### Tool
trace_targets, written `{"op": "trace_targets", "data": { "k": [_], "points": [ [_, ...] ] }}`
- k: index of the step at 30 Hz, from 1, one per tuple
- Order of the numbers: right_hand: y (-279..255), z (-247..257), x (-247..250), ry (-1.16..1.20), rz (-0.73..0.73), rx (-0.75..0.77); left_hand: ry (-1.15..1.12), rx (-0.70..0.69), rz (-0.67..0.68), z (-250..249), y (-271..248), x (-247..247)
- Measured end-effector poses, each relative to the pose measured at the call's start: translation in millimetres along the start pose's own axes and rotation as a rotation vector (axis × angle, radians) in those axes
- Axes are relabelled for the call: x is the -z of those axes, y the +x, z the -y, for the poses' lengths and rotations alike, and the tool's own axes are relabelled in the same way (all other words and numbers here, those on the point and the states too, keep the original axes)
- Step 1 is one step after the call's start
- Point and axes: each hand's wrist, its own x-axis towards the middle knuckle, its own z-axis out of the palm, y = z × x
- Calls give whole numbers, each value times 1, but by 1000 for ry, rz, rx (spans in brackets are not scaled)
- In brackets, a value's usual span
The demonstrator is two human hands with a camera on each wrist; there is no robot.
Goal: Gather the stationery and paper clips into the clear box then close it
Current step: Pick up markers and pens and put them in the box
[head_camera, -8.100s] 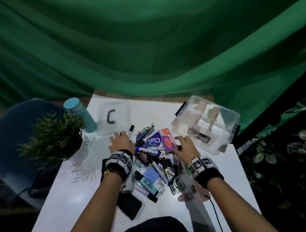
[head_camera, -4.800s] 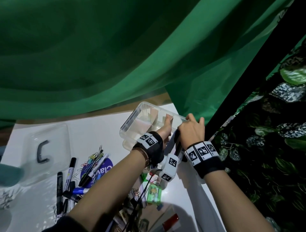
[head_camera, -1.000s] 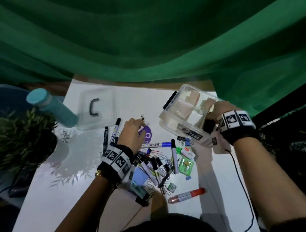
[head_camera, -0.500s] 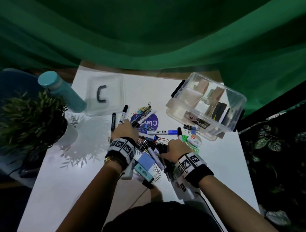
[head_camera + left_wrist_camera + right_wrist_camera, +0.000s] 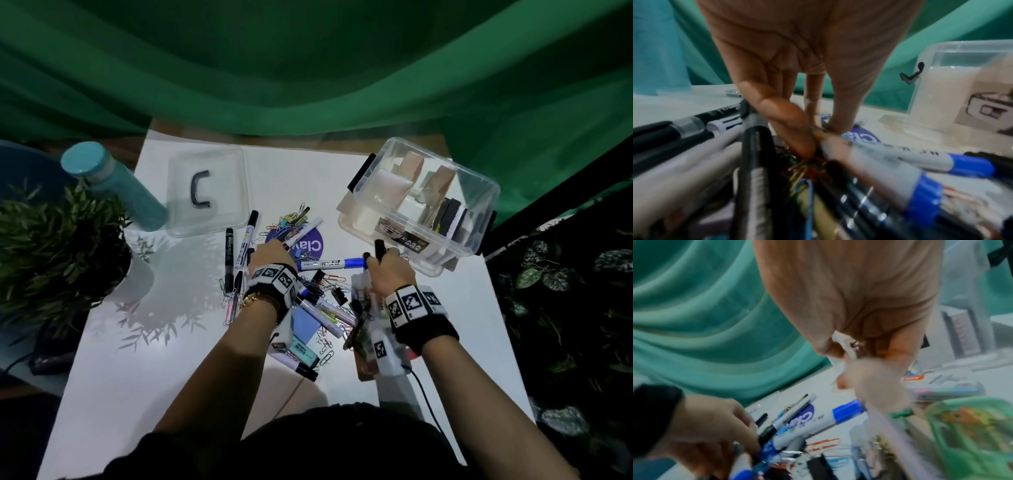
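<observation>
On the white table (image 5: 164, 342) the clear box (image 5: 479, 192) stands open at the far right, with blocks and dark flat items already inside; its lid (image 5: 207, 192) lies apart at the far left, beside a teal bottle (image 5: 113, 185) and a potted plant (image 5: 58, 246). Between them sprawls the pile of markers, binder clips and paper clips (image 5: 323, 342). The left hand (image 5: 270, 255) reaches down into the pile, its fingertips pinching a marker (image 5: 838, 144) (the wrist view is blurred, so the exact item is uncertain); a blue-capped marker (image 5: 330, 263) lies just beyond. The right hand (image 5: 387, 270), near the box's front wall, is curled round a bunch of pens (image 5: 378, 246), black tips sticking up.
</observation>
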Motion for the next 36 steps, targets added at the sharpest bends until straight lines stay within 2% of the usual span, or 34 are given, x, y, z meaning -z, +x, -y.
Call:
{"op": "trace_targets", "data": {
  "k": [4,7,9,12,15,18,20,22,23,25,27,30,33,36],
  "points": [
    [1,-4,-10,-219,3,-25,-129,-2,-97,-7,-7,5],
    [-6,-9,-17,-327,-59,59,-106,-185,-221,-19,-15,4],
    [-9,-12,-23,-347,-61,100,-92,-343,-133,-28,-13,-1],
    [-10,-13,-25,-306,-48,94,-31,-441,110,-39,-1,-12],
    [-12,-17,-14,-154,-43,21,186,-494,174,-48,2,-15],
    [-23,-20,17,33,23,80,311,-533,187,-54,5,-18],
    [-33,-15,47,310,90,153,361,-563,180,-57,8,-19],
    [-37,-4,79,630,123,137,371,-575,174,-59,10,-18],
    [-34,1,93,755,102,122,351,-575,161,-60,11,-16],
    [-16,9,114,832,7,74,274,-560,129,-62,12,-9],
    [12,16,125,737,-57,9,124,-485,127,-65,9,4],
    [54,27,131,568,-56,-57,-99,-446,199,-78,-1,31],
    [73,27,133,339,-69,-29,-320,-415,328,-98,-13,55],
    [79,13,132,375,-103,15,-434,-374,402,-120,-24,68]
  ]
}}
